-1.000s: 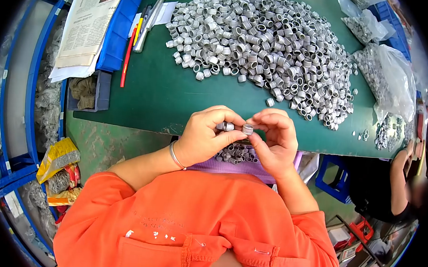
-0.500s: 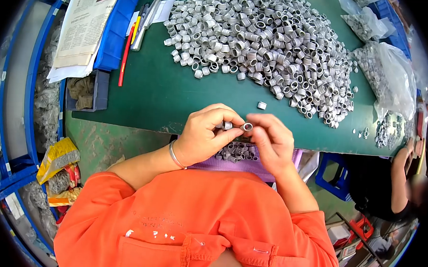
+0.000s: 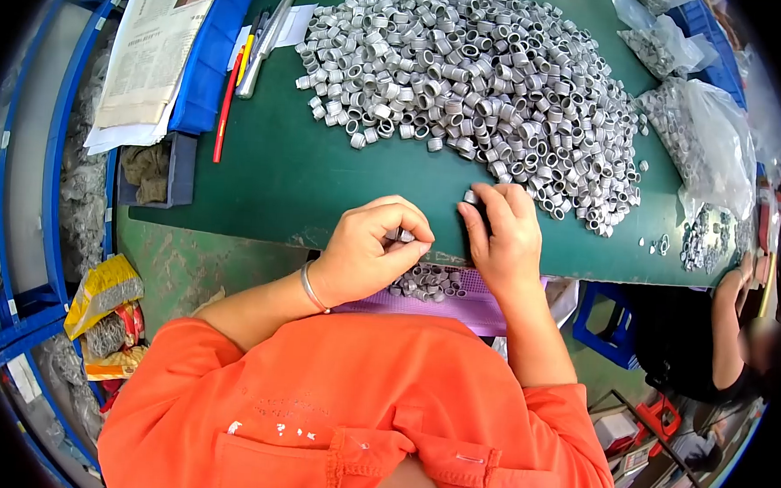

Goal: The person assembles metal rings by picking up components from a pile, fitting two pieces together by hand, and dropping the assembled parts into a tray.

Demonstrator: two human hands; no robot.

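Observation:
Near the table's front edge, my left hand is closed around a small grey metal ring, mostly hidden by the curled fingers. To its right, my right hand reaches onto the green table, its thumb and index finger around a single metal ring on the tabletop. A large heap of similar short metal rings lies just beyond both hands. Below the table edge, a purple basket with more rings in it sits between my forearms.
At the left are a blue bin with newspaper, pens and a grey box with cloth. Plastic bags of parts lie at the right. Another person's arm rests at the table's right edge, near a blue stool.
My right hand has moved away from my left, forward and right, to the lone ring on the table. The ring seen between both hands' fingertips is out of sight. My left hand stays nearly in place.

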